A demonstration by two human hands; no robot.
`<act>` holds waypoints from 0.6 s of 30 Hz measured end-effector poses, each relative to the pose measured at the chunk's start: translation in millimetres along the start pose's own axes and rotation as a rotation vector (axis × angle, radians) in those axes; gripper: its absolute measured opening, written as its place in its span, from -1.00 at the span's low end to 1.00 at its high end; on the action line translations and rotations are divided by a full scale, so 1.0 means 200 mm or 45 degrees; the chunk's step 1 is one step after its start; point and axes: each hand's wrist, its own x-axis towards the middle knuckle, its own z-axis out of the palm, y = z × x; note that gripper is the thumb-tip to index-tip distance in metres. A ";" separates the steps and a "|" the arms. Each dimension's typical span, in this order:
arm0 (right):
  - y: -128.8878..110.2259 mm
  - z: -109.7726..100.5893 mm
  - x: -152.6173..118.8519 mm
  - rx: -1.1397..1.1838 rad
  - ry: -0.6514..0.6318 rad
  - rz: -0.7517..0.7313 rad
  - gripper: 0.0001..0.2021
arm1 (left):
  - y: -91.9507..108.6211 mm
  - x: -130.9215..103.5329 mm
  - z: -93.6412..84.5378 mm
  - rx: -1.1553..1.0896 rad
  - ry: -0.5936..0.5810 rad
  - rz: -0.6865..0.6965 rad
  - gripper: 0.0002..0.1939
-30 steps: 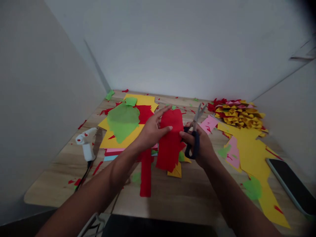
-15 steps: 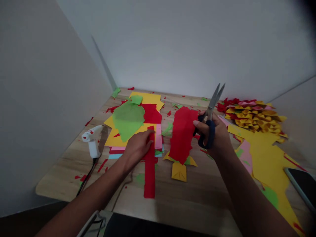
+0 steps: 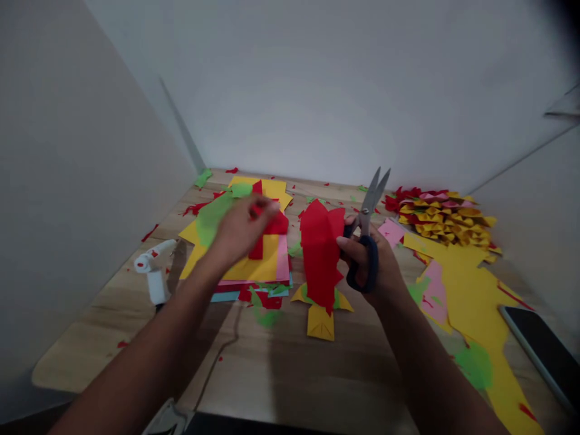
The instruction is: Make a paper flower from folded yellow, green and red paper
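My right hand (image 3: pixel 374 263) is closed around dark-handled scissors (image 3: pixel 368 211), whose blades point up and stand slightly apart. Between its thumb and fingers is also the edge of a jagged red paper piece (image 3: pixel 321 254), which hangs over a small yellow and green folded paper shape (image 3: pixel 321 322). My left hand (image 3: pixel 244 226) is raised over the left paper stack, its fingers curled and blurred. Beneath it, a red paper strip (image 3: pixel 256 249) lies on yellow paper (image 3: pixel 231 266), partly hidden by the fingers. Whether those fingers touch the strip is unclear.
A white glue gun (image 3: pixel 156 281) stands at the left. Green paper (image 3: pixel 209 220) lies on the stack. At the back right is a pile of folded yellow and red papers (image 3: pixel 446 220). Cut yellow paper (image 3: pixel 475 296) and a phone (image 3: pixel 539 353) lie at the right. Scraps dot the table (image 3: pixel 326 380).
My left hand has moved up, and the red strip has shifted from the table's front onto the stack. The red piece in my right hand looks narrower and turned. The view has shifted slightly.
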 end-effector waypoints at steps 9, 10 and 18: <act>-0.03 -0.01 -0.26 -0.285 -0.004 0.041 -0.62 | 0.22 -0.63 0.11 -1.134 -0.751 -0.602 -0.66; -0.01 -0.04 -0.34 -0.300 -0.033 0.045 -0.62 | 0.21 -0.67 0.08 -1.125 -0.666 -0.648 -0.63; 0.27 -0.04 -1.12 -0.383 -0.231 0.413 -0.49 | 0.11 -0.86 -0.01 -0.918 -0.102 -0.805 -0.59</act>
